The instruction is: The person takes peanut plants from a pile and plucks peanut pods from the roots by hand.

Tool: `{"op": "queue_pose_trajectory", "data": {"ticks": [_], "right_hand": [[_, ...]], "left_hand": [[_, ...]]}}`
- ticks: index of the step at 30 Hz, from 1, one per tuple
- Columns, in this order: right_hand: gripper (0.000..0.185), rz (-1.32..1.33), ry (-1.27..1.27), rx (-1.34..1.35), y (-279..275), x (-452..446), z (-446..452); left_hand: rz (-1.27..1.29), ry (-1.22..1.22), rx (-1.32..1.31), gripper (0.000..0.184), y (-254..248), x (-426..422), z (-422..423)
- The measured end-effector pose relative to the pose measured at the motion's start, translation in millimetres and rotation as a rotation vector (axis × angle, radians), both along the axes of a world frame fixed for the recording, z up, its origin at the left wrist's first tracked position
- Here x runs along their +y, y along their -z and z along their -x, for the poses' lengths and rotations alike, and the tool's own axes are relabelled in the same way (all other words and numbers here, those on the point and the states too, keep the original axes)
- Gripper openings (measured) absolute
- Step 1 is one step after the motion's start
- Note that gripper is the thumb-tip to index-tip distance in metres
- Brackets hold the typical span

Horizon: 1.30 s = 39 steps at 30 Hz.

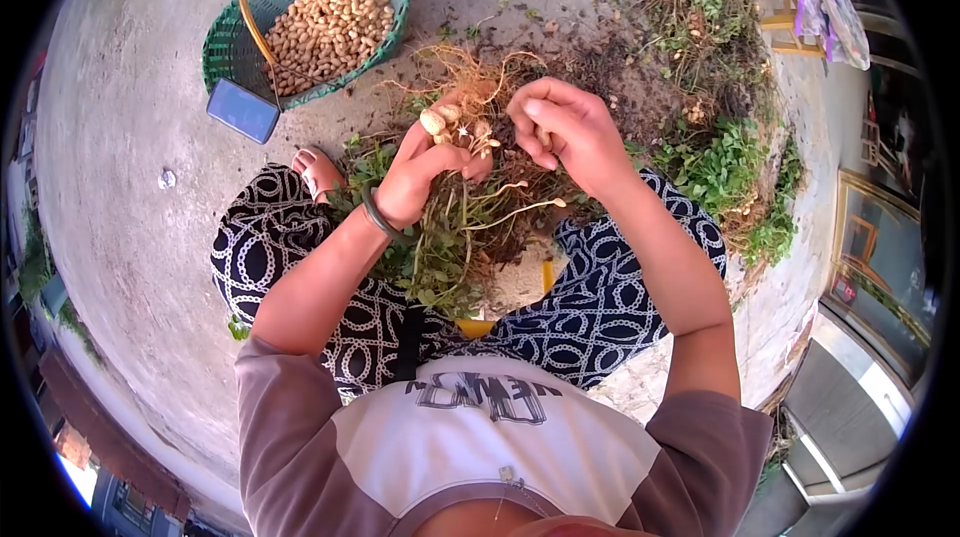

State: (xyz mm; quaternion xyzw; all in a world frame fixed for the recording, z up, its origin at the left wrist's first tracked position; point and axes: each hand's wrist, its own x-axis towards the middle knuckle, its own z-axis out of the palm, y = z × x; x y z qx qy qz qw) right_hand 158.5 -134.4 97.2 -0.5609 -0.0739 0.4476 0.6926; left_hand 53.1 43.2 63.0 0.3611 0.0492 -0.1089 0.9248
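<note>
My left hand (pixel 418 169), with a dark band on its wrist, is closed around a peanut plant (pixel 450 227). Its roots fan out above the fingers, and the leafy stems hang down between my knees. Several pale peanuts (pixel 436 123) cling to the roots beside my left thumb. Just to the right, my right hand (pixel 575 132) is curled, thumb against fingers, around what looks like a peanut (pixel 543 138). A small gap separates this hand from the roots.
A green basket (pixel 222 55) with a raised handle holds many peanuts at upper left. Against it lies a phone (pixel 243 111). More pulled plants (pixel 700 12) are heaped at upper right, with leafy greens (pixel 725 167) below them. A wooden stool (pixel 780 17) stands beyond.
</note>
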Motion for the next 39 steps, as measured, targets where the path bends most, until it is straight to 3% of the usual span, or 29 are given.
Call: {"op": "queue_pose_trajectory", "data": {"ticks": [3, 7, 10, 14, 17, 18, 21, 23, 26, 29, 30, 33, 39], "right_hand": [[0.024, 0.303, -0.198, -0.225, 0, -1, 5], [0.025, 0.313, -0.217, -0.425, 3, 2, 15], [0.022, 0.357, -0.134, -0.359, 7, 3, 19], [0.017, 0.403, 0.023, -0.854, 19, 5, 27], [0.017, 0.330, -0.003, -0.491, 26, -2, 12], [0.017, 0.147, 0.015, -0.227, 18, -1, 10], [0.016, 0.066, -0.074, 0.016, 7, -4, 1], [0.026, 0.003, 0.014, 0.122, 15, -3, 4], [0.026, -0.052, 0.062, 0.219, 20, -2, 6], [0.023, 0.313, -0.176, -0.486, 17, 3, 16], [0.031, 0.311, -0.197, -0.798, 8, 11, 22], [0.049, 0.401, -0.376, -0.900, 19, 12, 27], [0.034, 0.371, -0.453, -0.828, 17, 14, 26]], "left_hand": [[0.028, 0.030, -0.021, 0.068, 2, 3, 0], [-0.123, 0.054, 0.060, 0.067, 9, -1, 3], [-0.154, 0.042, 0.035, 0.066, 15, -3, 4], [-0.231, -0.032, 0.055, 0.066, 13, -10, 7], [-0.378, -0.042, 0.013, 0.065, 11, -10, 7], [-0.484, -0.065, -0.006, 0.064, 11, -11, 5], [-0.738, -0.127, -0.066, 0.061, 19, -11, 5], [-0.927, -0.140, -0.079, 0.062, 25, -9, 6], [-1.263, 0.009, 0.036, 0.066, 6, -3, 5], [-1.472, 0.005, -0.062, 0.076, 15, -2, 10], [-1.490, 0.013, -0.090, 0.076, 15, -3, 10], [-1.488, 0.064, -0.131, 0.081, 15, -7, 11], [-1.452, 0.170, -0.075, 0.086, 14, -7, 13]]}}
